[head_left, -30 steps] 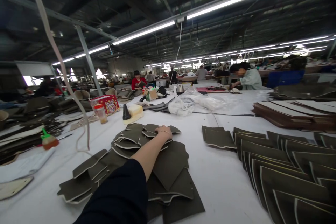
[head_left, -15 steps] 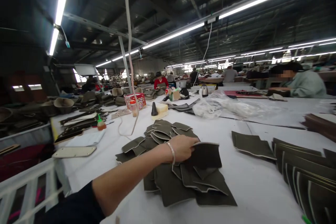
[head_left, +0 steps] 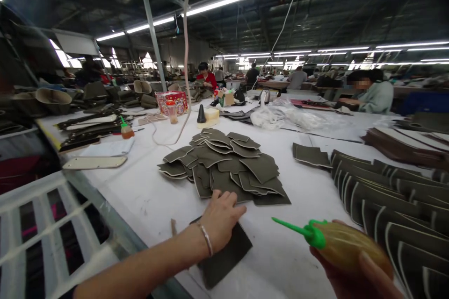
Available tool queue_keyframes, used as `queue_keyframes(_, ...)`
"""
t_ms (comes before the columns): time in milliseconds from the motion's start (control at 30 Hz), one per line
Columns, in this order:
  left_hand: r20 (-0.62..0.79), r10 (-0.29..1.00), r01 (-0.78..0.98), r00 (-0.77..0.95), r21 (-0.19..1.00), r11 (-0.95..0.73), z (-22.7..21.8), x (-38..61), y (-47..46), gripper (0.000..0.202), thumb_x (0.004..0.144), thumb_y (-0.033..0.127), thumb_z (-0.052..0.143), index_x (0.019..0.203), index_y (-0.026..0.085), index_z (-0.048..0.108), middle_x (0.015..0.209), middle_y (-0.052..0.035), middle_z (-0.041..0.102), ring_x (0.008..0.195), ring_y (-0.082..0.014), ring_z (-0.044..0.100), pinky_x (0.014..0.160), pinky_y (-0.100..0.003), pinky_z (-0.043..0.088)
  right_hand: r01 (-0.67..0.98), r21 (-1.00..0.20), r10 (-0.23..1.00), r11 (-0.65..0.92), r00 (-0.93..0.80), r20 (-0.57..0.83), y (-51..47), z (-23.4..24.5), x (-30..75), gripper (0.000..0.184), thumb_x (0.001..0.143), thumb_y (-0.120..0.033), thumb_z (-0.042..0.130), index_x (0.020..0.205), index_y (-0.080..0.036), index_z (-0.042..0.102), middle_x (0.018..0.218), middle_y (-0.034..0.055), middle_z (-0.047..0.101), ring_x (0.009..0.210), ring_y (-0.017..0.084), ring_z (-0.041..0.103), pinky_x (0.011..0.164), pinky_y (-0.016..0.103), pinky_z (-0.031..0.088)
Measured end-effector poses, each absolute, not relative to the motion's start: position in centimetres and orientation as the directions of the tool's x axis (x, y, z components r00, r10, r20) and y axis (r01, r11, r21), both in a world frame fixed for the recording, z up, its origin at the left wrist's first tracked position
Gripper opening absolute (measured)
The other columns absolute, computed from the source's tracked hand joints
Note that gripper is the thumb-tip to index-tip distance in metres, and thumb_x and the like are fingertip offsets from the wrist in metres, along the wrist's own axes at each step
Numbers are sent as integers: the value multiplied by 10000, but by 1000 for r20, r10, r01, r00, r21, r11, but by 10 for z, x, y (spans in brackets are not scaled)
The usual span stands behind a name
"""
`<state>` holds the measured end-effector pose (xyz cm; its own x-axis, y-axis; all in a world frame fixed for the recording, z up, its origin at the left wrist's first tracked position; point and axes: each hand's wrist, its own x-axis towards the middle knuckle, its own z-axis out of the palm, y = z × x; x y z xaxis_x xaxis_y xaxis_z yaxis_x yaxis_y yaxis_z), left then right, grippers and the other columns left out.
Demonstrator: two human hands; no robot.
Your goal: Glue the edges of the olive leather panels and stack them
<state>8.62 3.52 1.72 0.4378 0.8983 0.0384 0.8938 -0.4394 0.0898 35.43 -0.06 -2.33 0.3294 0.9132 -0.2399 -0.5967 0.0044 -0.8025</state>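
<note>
My left hand (head_left: 219,219), with a bracelet at the wrist, rests over a dark olive leather-like piece (head_left: 226,257) flat on the white table. Its fingers are spread past the piece's far edge, beside the pile, and the hand covers part of the piece. My right hand (head_left: 336,273) is closed around a squeeze bottle (head_left: 351,245) of amber liquid. The bottle is tilted, its thin green nozzle pointing left above the table. Just beyond my left hand lies a heap of similar olive pieces (head_left: 224,163) with pale edges.
Overlapping rows of olive pieces (head_left: 382,205) fill the right side. A white slatted crate (head_left: 42,224) stands at the left table edge. Farther back are another green-tipped bottle (head_left: 126,130), a red patterned box (head_left: 171,103) and clear plastic (head_left: 280,114). A co-worker (head_left: 375,93) sits at back right.
My left hand has come from the heap towards me, and a single olive piece now lies under it. My right hand has entered view holding the squeeze bottle. The view has shifted downward.
</note>
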Motion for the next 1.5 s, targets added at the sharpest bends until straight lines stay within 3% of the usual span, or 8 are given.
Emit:
queue_keyframes(200,4,992,932,123,342,-117,-29,81,-22,796,741,582,728,1381,164,504,1524,-176,312,1391,-377,277,1117,-493,335,-599,-798,882,-68,337,-328,-16,-13,345,705,547,-400,847,1209,-248,660,1259,148,633,1229,430,503,796,395,594)
queue_keyframes(300,76,992,928,104,351,-125,-39,76,-36,649,761,598,706,1252,189,594,1432,-153,444,1321,-365,379,1070,-514,374,-592,-801,867,-84,352,-352,-18,-6,338,727,491,-389,885,1168,-231,674,1259,157,631,1256,432,474,779,382,600)
queue_keyframes(433,149,971,942,189,250,-222,-47,69,-35,209,898,396,627,871,189,637,939,-55,659,910,-248,603,804,-393,488,-593,-800,862,-88,358,-359,-19,-5,330,694,523,-392,883,1166,-232,676,1297,139,612,1267,405,474,784,379,599)
queue_keyframes(600,130,900,896,415,111,-430,-39,60,-14,309,982,355,492,745,187,597,670,-21,645,638,-179,607,555,-284,371,-597,-797,880,-93,325,-346,-21,-5,323,601,615,-391,840,1171,-236,673,1309,127,606,1258,398,487,822,412,590)
queue_keyframes(833,252,572,608,781,-92,-789,29,75,28,311,934,487,548,929,179,595,935,-55,642,917,-207,580,848,-349,398,-591,-807,857,-20,405,-318,-24,-3,337,456,680,-411,773,1116,-295,703,1328,69,601,1260,372,495,756,393,609)
queue_keyframes(1100,-102,983,939,150,326,-110,-15,97,-31,705,853,499,626,1403,99,439,1338,-178,485,1197,-328,462,1020,-458,400,-457,-887,904,-61,352,-244,-36,-27,358,587,699,-430,759,1244,-250,635,1269,146,625,1171,432,556,807,455,591)
queue_keyframes(1400,-79,941,915,329,273,-297,-5,51,-19,424,759,73,484,1078,289,661,1104,-37,599,1061,-239,535,906,-395,453,-176,-984,958,9,285,-42,-36,-18,348,678,615,-429,866,1212,-272,584,1001,74,699,873,256,683,779,250,550)
queue_keyframes(1500,-79,977,938,200,304,-168,-3,51,-18,257,874,182,473,1049,240,651,1047,-55,594,1006,-227,572,882,-369,478,-127,-991,959,38,282,0,-36,-16,340,706,608,-428,866,1231,-276,570,1048,80,689,893,265,682,777,242,547)
